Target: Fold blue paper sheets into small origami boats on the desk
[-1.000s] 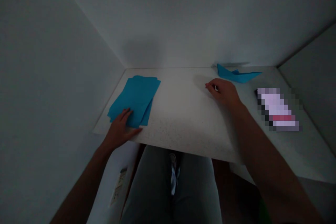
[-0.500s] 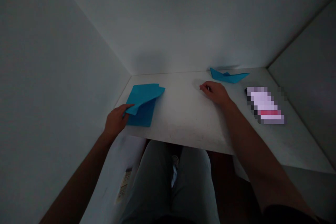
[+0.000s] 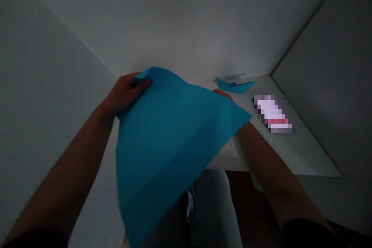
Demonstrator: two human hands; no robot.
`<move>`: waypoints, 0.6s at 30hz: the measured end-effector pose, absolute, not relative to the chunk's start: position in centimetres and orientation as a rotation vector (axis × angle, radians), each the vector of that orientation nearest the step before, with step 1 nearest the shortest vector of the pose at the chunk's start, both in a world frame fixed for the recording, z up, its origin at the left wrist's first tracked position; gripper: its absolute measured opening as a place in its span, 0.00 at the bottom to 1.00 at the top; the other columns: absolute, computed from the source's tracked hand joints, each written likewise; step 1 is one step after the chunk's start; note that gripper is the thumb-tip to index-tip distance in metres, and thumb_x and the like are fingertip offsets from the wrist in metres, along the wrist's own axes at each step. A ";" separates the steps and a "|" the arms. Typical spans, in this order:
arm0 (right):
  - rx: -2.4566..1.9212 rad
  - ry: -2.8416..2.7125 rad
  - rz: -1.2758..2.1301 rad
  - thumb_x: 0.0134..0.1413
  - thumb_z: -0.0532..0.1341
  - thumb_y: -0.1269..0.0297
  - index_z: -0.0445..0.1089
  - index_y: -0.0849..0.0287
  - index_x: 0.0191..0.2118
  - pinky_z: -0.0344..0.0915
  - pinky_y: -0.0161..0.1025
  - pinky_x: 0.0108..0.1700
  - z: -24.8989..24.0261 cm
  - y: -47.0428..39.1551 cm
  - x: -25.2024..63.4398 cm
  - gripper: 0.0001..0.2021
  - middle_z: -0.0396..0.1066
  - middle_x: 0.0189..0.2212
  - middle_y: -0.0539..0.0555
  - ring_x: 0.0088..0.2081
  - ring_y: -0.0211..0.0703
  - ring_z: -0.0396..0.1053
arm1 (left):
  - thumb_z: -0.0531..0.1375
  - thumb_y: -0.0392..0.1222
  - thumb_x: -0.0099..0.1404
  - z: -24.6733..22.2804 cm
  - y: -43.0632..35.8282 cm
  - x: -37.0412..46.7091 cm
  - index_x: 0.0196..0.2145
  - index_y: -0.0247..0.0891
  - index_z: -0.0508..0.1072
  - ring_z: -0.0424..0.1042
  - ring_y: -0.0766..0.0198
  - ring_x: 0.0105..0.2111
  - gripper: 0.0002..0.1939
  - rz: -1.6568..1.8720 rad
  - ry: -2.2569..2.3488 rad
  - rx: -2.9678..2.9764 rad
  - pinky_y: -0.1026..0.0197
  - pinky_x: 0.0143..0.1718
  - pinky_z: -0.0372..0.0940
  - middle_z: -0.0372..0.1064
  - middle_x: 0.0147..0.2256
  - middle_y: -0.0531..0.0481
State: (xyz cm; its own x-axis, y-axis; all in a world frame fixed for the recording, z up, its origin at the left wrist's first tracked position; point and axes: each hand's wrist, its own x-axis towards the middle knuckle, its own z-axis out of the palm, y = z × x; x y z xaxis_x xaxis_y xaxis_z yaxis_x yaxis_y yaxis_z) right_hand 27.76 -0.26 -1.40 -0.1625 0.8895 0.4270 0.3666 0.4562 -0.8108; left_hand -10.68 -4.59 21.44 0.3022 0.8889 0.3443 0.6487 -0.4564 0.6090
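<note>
A large sheet of blue paper [image 3: 174, 131] is raised in front of me, tilted, with its lower corner hanging over my lap. My left hand [image 3: 129, 89] pinches its upper left edge, thumb on the near face. Behind the sheet's right part is my right hand [image 3: 224, 93]; only its back shows and the fingers are hidden, so whether it grips the paper is unclear. A folded blue paper boat [image 3: 236, 86] sits near the wall, just beyond my right hand.
A phone [image 3: 273, 113] with a blurred screen lies on the white table [image 3: 308, 155] to the right. Walls [image 3: 180, 23] close in the table at the back and both sides. My legs [image 3: 216, 209] are below the front edge.
My left hand has lifted the blue paper off the table, and it now spreads out toward me. The sheet covers most of my right hand. The view has shifted slightly.
</note>
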 end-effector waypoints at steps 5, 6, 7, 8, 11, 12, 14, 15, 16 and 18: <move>-0.756 -1.557 1.615 0.58 0.40 0.14 0.81 0.58 0.52 0.78 0.49 0.51 0.3 -1.8 26.4 0.54 0.84 0.49 0.63 0.46 0.52 0.82 | 0.62 0.54 0.71 16.4 0.7 -5.5 0.41 0.41 0.84 0.81 0.55 0.39 0.16 0.537 1.102 2.558 0.56 0.48 0.76 0.82 0.36 0.48; -0.715 -1.553 1.684 0.58 0.46 0.14 0.81 0.57 0.55 0.78 0.50 0.55 0.7 -2.4 26.1 0.51 0.83 0.52 0.62 0.51 0.55 0.82 | 0.61 0.51 0.71 15.7 1.3 -4.3 0.44 0.41 0.85 0.82 0.55 0.42 0.15 0.463 1.040 2.617 0.54 0.52 0.74 0.83 0.40 0.47; -0.700 -1.576 1.729 0.57 0.57 0.18 0.80 0.57 0.57 0.77 0.52 0.58 1.2 -3.0 25.8 0.46 0.83 0.54 0.61 0.54 0.57 0.81 | 0.60 0.48 0.71 15.2 1.8 -3.2 0.46 0.42 0.85 0.82 0.54 0.45 0.15 0.407 0.980 2.667 0.53 0.55 0.73 0.83 0.42 0.47; -0.708 -1.612 1.758 0.54 0.68 0.25 0.80 0.56 0.58 0.76 0.53 0.61 1.5 -3.5 25.5 0.41 0.83 0.54 0.60 0.55 0.58 0.80 | 0.59 0.47 0.72 14.8 2.3 -2.2 0.47 0.43 0.85 0.82 0.54 0.47 0.15 0.373 0.927 2.704 0.52 0.57 0.72 0.83 0.44 0.47; -0.788 -1.638 1.733 0.52 0.77 0.40 0.83 0.55 0.56 0.75 0.56 0.64 2.0 -4.1 25.1 0.31 0.84 0.52 0.57 0.56 0.60 0.80 | 0.61 0.50 0.73 13.7 3.6 -1.0 0.50 0.44 0.84 0.80 0.52 0.51 0.16 0.448 0.888 2.734 0.49 0.60 0.70 0.83 0.48 0.45; -0.819 -1.605 1.708 0.54 0.77 0.41 0.83 0.55 0.55 0.75 0.57 0.65 2.0 -4.1 25.1 0.29 0.84 0.52 0.57 0.57 0.61 0.81 | 0.63 0.53 0.73 13.2 4.0 -1.2 0.52 0.44 0.83 0.79 0.50 0.54 0.17 0.553 0.940 2.706 0.48 0.62 0.68 0.82 0.50 0.44; -0.875 -1.517 1.654 0.56 0.76 0.42 0.83 0.54 0.54 0.75 0.60 0.66 1.7 -3.8 25.3 0.27 0.84 0.53 0.57 0.57 0.61 0.80 | 0.68 0.59 0.70 11.6 4.4 -2.3 0.60 0.43 0.78 0.75 0.46 0.60 0.26 0.863 1.115 2.564 0.44 0.66 0.65 0.78 0.57 0.40; -0.902 -1.474 1.622 0.56 0.76 0.41 0.83 0.53 0.54 0.75 0.61 0.66 1.5 -3.6 25.4 0.27 0.84 0.54 0.57 0.57 0.61 0.80 | 0.70 0.61 0.68 10.4 4.5 -3.0 0.64 0.43 0.75 0.73 0.44 0.63 0.33 1.028 1.208 2.443 0.42 0.68 0.64 0.76 0.60 0.37; -0.927 -1.437 1.589 0.56 0.75 0.41 0.83 0.53 0.54 0.75 0.62 0.66 1.3 -3.4 25.5 0.27 0.84 0.54 0.57 0.58 0.61 0.80 | 0.71 0.64 0.66 9.1 4.5 -3.7 0.67 0.42 0.72 0.70 0.43 0.65 0.39 1.167 1.279 2.304 0.40 0.68 0.63 0.74 0.63 0.36; -0.964 -1.382 1.525 0.56 0.75 0.39 0.82 0.52 0.55 0.75 0.62 0.66 0.8 -3.0 25.6 0.29 0.83 0.55 0.57 0.57 0.61 0.81 | 0.72 0.70 0.62 6.0 4.1 -4.8 0.69 0.41 0.68 0.72 0.42 0.64 0.47 1.281 1.293 2.007 0.39 0.66 0.67 0.73 0.63 0.33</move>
